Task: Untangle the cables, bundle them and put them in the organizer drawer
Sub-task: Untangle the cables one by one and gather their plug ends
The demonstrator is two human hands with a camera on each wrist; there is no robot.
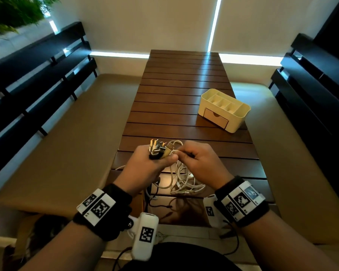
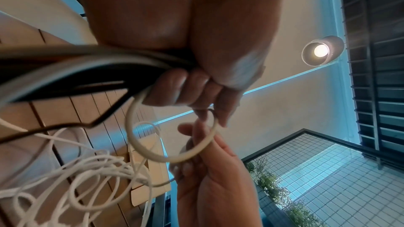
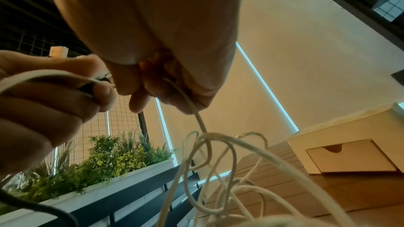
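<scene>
The right hand [image 1: 199, 159] pinches one white cable [image 3: 196, 115] between thumb and fingers. The left hand [image 1: 145, 165] is clenched around a bunch of plugs [image 1: 159, 150], black and white together. Below both hands the loose cables [image 1: 184, 182] hang in a knotted heap on the table [image 1: 184, 85]. The organizer [image 1: 224, 112] stands well apart, further on the right, and its drawer [image 1: 216, 118] is closed.

If the right hand pulls hard, I think the loops can tighten into a knot. The left grip holds many plugs, so one can slip out and fall back into the heap.
</scene>
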